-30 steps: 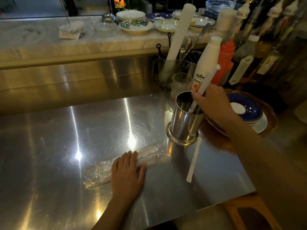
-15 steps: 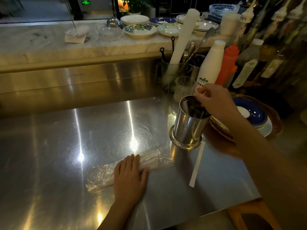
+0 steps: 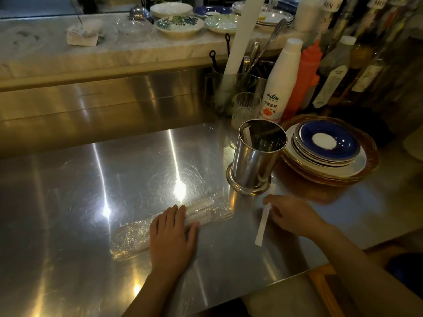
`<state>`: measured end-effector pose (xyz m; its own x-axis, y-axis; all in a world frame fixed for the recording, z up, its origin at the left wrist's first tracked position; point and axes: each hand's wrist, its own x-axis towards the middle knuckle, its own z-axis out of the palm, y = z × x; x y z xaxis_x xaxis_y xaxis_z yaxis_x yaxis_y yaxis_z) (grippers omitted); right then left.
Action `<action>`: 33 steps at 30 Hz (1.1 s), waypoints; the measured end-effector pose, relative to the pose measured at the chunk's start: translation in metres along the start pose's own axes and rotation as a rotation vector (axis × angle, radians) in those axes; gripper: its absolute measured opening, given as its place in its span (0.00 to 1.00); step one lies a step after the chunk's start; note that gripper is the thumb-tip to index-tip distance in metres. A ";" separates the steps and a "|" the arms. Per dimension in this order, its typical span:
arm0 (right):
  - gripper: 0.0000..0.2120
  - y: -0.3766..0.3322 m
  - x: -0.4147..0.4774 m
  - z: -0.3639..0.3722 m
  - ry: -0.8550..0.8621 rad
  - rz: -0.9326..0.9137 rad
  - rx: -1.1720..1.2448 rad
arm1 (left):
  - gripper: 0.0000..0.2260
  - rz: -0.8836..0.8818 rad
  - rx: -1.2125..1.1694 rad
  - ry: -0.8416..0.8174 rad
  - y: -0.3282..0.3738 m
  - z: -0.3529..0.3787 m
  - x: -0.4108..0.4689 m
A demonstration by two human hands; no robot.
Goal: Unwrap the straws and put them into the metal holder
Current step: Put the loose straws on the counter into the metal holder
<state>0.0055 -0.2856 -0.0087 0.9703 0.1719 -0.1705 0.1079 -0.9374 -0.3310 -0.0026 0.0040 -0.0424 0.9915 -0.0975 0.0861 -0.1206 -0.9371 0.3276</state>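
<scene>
The steel table shines with bright light reflections. Behind it runs a marble ledge with plates; bottles stand at the right. The room is dim.

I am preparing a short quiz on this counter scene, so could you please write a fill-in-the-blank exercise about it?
1. The left hand lies flat on the ____ pack of straws.
2. The metal holder stands beside a stack of ____.
3. The right hand touches a white paper ____ lying on the steel counter.

Missing words: plastic-wrapped; plates; strip
</scene>
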 end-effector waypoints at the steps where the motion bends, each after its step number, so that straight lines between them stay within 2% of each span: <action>1: 0.19 0.000 0.000 0.000 -0.055 0.008 0.014 | 0.25 -0.001 0.001 -0.003 0.000 0.000 0.000; 3: 0.20 0.000 0.002 0.001 -0.107 -0.015 -0.015 | 0.26 -0.005 0.002 -0.015 0.000 0.001 0.000; 9: 0.07 -0.013 0.010 -0.010 -0.223 -0.180 -0.305 | 0.28 -0.011 0.004 -0.029 -0.001 0.001 0.000; 13: 0.10 -0.024 0.013 -0.005 -0.359 -0.114 -0.385 | 0.27 -0.007 0.003 -0.028 0.000 0.000 -0.001; 17: 0.10 -0.032 0.015 -0.009 -0.345 -0.102 -0.319 | 0.26 -0.008 -0.006 -0.027 0.001 -0.002 -0.002; 20: 0.03 -0.049 0.019 -0.033 -0.213 -0.122 -0.100 | 0.26 -0.013 -0.002 -0.032 0.001 -0.003 -0.002; 23: 0.10 -0.071 0.023 -0.070 -0.099 -0.127 0.132 | 0.27 -0.017 0.004 -0.040 0.001 -0.002 -0.001; 25: 0.07 -0.082 0.023 -0.096 0.025 -0.142 0.239 | 0.27 -0.013 0.010 -0.041 0.001 -0.002 -0.001; 28: 0.03 -0.087 0.020 -0.123 0.271 -0.136 0.387 | 0.26 -0.012 0.011 -0.027 0.001 -0.002 -0.001; 31: 0.07 -0.086 0.023 -0.138 0.617 -0.110 0.453 | 0.25 -0.007 0.014 -0.018 0.001 -0.003 -0.001; 33: 0.09 -0.083 0.027 -0.143 0.776 -0.065 0.466 | 0.25 -0.002 0.018 -0.017 0.001 -0.003 -0.001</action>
<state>0.0541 -0.2462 0.1470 0.8567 -0.1906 0.4793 0.2327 -0.6865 -0.6889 -0.0040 0.0041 -0.0398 0.9924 -0.1014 0.0691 -0.1180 -0.9431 0.3109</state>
